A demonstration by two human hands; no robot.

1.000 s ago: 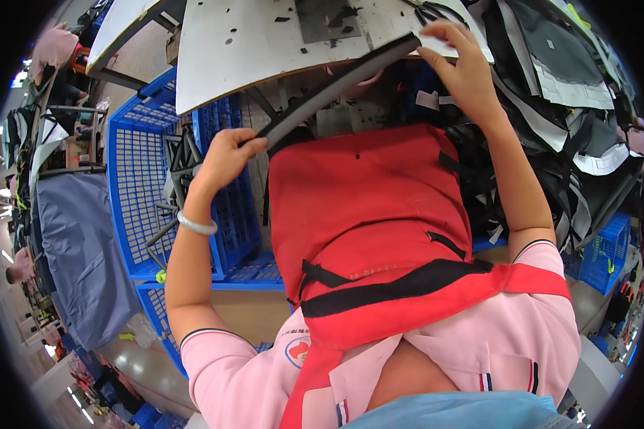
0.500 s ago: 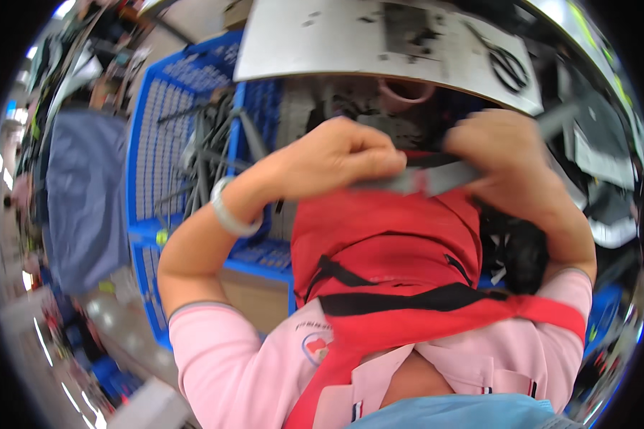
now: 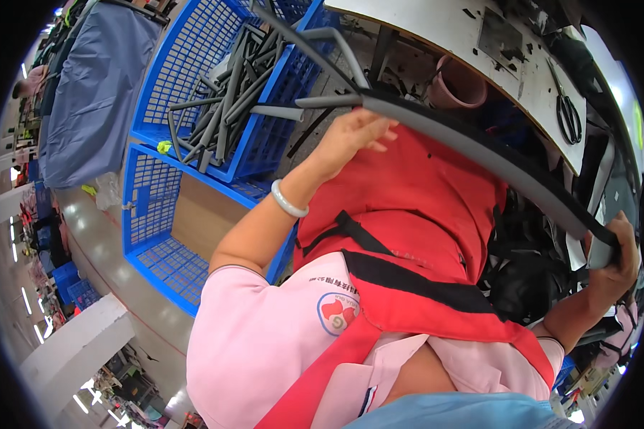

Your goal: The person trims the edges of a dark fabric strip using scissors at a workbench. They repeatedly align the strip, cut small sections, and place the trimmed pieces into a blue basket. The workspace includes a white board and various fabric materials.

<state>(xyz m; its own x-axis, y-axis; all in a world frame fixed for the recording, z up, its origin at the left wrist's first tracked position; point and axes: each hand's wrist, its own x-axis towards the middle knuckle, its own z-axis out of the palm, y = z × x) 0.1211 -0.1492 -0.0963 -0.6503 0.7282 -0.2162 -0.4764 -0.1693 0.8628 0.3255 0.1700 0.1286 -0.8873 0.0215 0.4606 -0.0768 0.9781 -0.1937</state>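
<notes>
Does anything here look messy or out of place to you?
Mostly the grey foam tubes in the blue crate: they lie jumbled at all angles, some poking over the rim. Dark scraps litter the white table near the scissors.

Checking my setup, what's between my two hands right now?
In the head view, a long grey foam strip spans from the left hand to the right hand, above the red apron.

You get bright, even indoor light, glare on the floor [image 3: 100,236], heavy fisheye bending, black corners, slight blur.
</notes>
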